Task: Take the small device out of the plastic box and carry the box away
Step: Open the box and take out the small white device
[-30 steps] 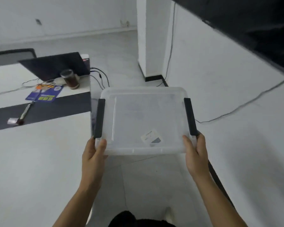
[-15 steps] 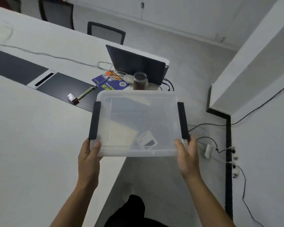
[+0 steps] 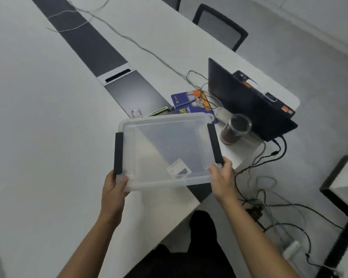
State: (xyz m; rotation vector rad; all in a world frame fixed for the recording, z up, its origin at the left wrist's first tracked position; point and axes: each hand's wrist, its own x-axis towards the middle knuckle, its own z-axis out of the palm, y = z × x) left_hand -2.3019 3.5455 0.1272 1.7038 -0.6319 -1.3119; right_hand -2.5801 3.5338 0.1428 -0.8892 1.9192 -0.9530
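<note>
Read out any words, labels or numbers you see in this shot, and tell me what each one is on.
Nothing can be read for certain.
Sticker on the plastic box: print too small and blurred.
Blue booklet on the table: yellow characters, too blurred to quote.
Laptop: small stickers, unreadable.
Cup: no text visible.

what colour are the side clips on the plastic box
Black, on a clear plastic box; the side clips show best in the head view.
</note>
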